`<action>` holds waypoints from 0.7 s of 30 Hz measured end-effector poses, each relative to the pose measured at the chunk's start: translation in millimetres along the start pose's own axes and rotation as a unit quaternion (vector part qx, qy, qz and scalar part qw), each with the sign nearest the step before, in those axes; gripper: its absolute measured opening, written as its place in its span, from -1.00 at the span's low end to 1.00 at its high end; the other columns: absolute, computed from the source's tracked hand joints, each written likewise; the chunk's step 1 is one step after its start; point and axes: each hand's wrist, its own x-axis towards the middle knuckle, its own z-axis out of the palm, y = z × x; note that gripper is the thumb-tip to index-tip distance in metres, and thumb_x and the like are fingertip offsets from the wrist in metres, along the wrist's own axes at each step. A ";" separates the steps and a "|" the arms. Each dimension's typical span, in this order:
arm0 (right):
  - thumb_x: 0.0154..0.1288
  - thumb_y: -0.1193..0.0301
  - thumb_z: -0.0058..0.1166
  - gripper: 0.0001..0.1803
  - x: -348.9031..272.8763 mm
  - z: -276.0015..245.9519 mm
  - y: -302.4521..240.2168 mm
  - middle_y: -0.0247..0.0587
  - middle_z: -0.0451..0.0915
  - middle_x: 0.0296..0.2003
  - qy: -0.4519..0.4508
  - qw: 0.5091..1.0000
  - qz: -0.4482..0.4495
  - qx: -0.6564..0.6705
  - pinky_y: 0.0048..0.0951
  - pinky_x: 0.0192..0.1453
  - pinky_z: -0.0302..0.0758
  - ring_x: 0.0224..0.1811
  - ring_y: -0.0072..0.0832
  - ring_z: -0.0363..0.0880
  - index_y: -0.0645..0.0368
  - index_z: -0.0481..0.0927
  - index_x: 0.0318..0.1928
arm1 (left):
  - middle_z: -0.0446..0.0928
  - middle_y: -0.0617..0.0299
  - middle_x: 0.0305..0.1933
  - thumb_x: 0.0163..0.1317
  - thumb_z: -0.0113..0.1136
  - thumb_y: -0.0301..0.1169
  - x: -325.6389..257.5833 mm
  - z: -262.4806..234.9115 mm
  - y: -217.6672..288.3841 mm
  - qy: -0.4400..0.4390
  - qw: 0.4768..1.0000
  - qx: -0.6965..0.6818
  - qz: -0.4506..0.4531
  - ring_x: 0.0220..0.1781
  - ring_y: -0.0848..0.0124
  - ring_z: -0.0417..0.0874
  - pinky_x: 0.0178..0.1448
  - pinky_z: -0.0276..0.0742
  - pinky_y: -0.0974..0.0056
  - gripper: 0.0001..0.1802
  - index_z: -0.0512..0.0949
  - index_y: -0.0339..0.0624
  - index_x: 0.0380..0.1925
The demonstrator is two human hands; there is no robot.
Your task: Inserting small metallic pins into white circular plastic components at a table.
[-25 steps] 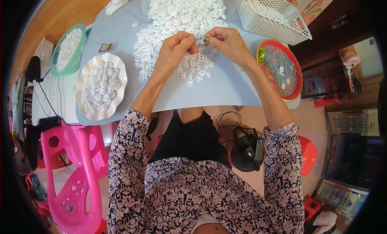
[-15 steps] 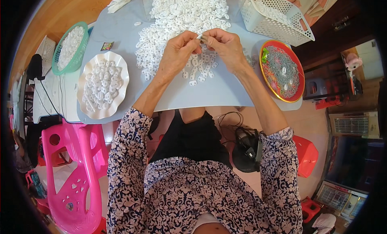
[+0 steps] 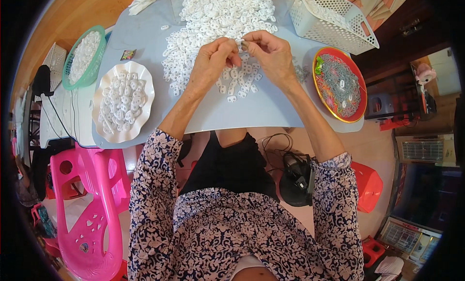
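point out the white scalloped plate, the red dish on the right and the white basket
white scalloped plate (image 3: 145,94): head view, on its bare right rim.
red dish (image 3: 316,85): head view, on its left rim.
white basket (image 3: 339,31): head view, on its perforated side wall.

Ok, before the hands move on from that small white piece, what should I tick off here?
1. Both hands meet on one piece: left hand and right hand pinch together above the pile: ok.
2. Piece visible in fingers: mostly hidden: cannot tell.
3. White pieces pile within reach: ok.
4. White scalloped plate has room: ok.
5. Red tray of grey parts fully on the table: overhangs the edge: not ok.
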 end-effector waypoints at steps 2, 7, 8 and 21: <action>0.17 0.54 0.13 -0.86 -1.7 -1.9 2.1 -0.38 0.60 -0.44 -0.005 0.999 -0.039 -0.034 -0.62 -0.29 0.46 -0.40 -0.69 0.50 0.27 0.61 -0.24 | 0.49 0.27 -0.48 0.34 -0.09 -0.28 -1.2 0.2 1.8 -0.032 0.997 -0.059 -0.032 -0.40 0.53 0.46 -0.24 0.36 0.45 -0.71 0.52 -0.27 -0.35; 0.13 0.57 0.11 -0.82 -5.3 -2.7 -2.8 -0.34 0.63 -0.43 -0.005 0.975 -0.186 -0.121 -0.61 -0.23 0.50 -0.38 -0.65 0.55 0.25 0.61 -0.21 | 0.49 0.28 -0.55 0.32 -0.06 -0.34 -0.3 1.3 1.1 -0.018 0.997 -0.080 -0.015 -0.46 0.56 0.45 -0.30 0.37 0.43 -0.74 0.53 -0.28 -0.40; 0.13 0.56 0.11 -0.83 -7.1 -3.4 -2.8 -0.33 0.63 -0.41 -0.007 0.983 -0.150 -0.104 -0.61 -0.22 0.51 -0.37 -0.65 0.56 0.25 0.62 -0.22 | 0.49 0.28 -0.54 0.32 -0.06 -0.34 -0.3 1.3 1.3 -0.013 0.998 -0.053 -0.008 -0.46 0.56 0.45 -0.30 0.37 0.44 -0.75 0.53 -0.28 -0.40; 0.17 0.53 0.11 -0.89 -1.0 -1.9 3.9 -0.37 0.60 -0.50 -0.014 0.999 -0.007 -0.029 -0.64 -0.39 0.45 -0.48 -0.73 0.48 0.31 0.62 -0.30 | 0.50 0.33 -0.53 0.31 -0.05 -0.41 -0.3 5.7 -2.4 -0.005 0.996 0.067 0.061 -0.45 0.60 0.44 -0.30 0.37 0.47 -0.80 0.52 -0.29 -0.33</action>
